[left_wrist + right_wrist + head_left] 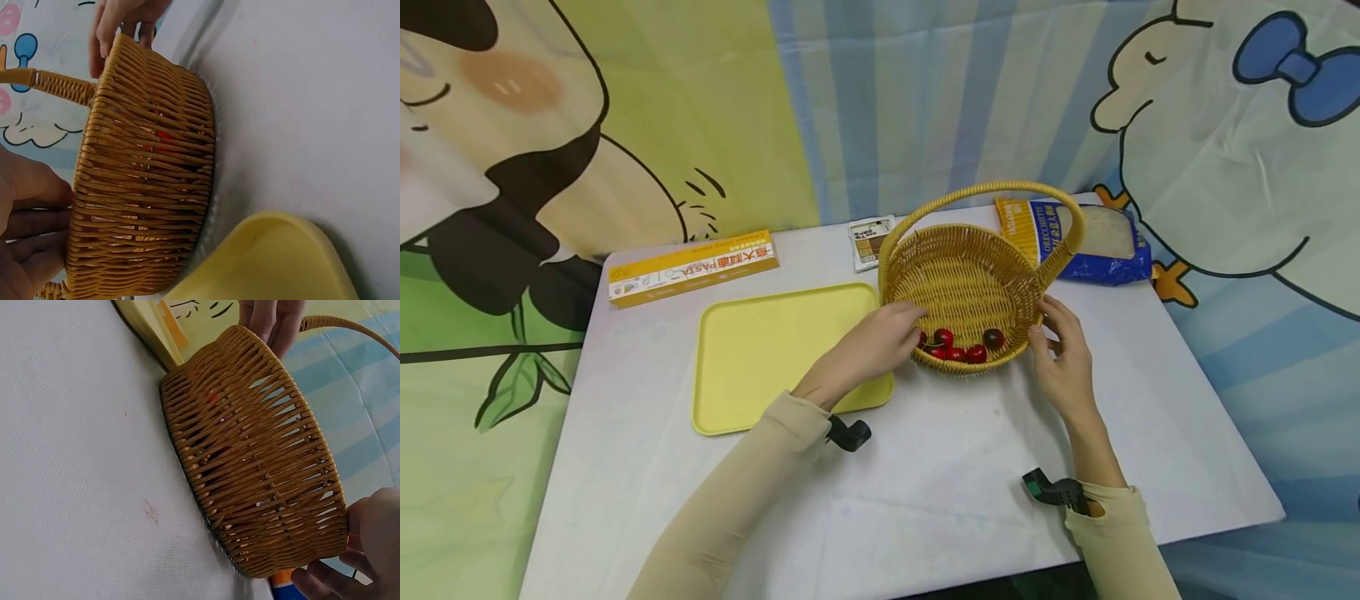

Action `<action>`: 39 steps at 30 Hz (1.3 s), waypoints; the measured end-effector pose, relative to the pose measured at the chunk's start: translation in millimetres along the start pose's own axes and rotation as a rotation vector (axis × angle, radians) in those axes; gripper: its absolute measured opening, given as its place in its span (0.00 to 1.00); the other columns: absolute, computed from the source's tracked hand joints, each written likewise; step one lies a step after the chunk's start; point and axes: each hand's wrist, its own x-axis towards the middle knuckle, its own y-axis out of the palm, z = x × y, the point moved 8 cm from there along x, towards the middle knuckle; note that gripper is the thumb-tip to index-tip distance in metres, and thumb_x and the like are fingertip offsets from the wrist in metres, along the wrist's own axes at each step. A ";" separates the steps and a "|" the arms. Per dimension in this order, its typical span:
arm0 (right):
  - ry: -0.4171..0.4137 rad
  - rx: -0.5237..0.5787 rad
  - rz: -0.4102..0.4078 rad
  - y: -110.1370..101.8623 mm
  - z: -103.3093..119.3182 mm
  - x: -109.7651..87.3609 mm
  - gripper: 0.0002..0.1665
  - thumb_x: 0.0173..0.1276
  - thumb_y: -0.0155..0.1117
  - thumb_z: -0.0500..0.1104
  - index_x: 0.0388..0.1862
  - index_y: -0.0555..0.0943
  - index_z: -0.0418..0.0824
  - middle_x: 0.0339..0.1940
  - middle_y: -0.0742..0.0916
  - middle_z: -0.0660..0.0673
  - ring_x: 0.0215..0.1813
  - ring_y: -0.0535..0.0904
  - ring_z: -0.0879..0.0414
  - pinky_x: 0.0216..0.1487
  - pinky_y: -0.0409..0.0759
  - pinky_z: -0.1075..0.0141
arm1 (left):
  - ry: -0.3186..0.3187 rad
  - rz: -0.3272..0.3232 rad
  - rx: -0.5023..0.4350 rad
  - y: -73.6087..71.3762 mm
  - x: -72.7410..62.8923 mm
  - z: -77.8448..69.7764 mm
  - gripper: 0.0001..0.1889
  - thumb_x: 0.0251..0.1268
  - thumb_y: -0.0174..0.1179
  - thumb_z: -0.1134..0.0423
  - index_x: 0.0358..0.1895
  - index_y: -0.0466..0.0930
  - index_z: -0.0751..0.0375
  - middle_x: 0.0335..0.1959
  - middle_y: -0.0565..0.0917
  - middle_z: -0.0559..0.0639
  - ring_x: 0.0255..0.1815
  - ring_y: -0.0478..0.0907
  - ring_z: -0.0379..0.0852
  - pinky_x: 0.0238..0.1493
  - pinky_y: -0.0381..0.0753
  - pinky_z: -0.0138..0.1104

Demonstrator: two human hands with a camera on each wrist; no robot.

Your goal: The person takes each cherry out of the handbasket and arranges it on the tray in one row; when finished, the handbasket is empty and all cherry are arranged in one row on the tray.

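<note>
head view, and at the far left we find an orange-and-white carton [694, 268] on which we can read "pasta" beside chinese characters. next comes a yellow tray [775, 354], bare where we can see it, and behind its right end a small packet [871, 242] whose print is too small for us to read. our left hand [883, 332] reaches over the left rim of the wicker basket [962, 292], its fingertips hidden, so we cannot tell whether it grasps anything. the basket stands on the table just right of the tray, red cherries [976, 354] gathered inside along its near side. our right hand [1066, 358] grips the right rim. we judge the step to be steadying the basket while reaching in by the cherries; the next move calls for a gentle pinch and a steady rim. behind, at the right, a blue-and-yellow bag [1105, 237] reads "orecchiette".
</note>
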 end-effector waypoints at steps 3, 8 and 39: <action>-0.004 0.009 0.000 1.9 -3.7 0.7 0.25 0.80 0.52 0.31 0.72 0.71 0.24 0.76 0.71 0.27 0.69 0.73 0.26 0.53 0.75 0.84 | -0.018 0.046 0.042 5.5 6.7 2.0 0.18 0.79 0.51 0.69 0.65 0.79 0.69 0.55 0.85 0.59 0.54 0.83 0.50 0.53 0.86 0.37; 0.002 0.011 -0.004 3.1 -9.4 1.2 0.25 0.80 0.52 0.32 0.73 0.70 0.25 0.77 0.70 0.26 0.69 0.72 0.24 0.54 0.75 0.84 | -0.043 0.100 0.114 8.4 17.8 1.8 0.13 0.75 0.53 0.73 0.55 0.83 0.70 0.45 0.84 0.57 0.40 0.81 0.47 0.41 0.84 0.34; 0.106 0.055 -0.007 2.0 -13.7 0.6 0.30 0.80 0.56 0.31 0.78 0.67 0.29 0.76 0.72 0.30 0.73 0.73 0.31 0.54 0.75 0.86 | -0.157 0.429 0.115 26.4 48.7 8.2 0.15 0.71 0.58 0.77 0.55 0.84 0.61 0.52 0.85 0.54 0.47 0.81 0.46 0.46 0.83 0.35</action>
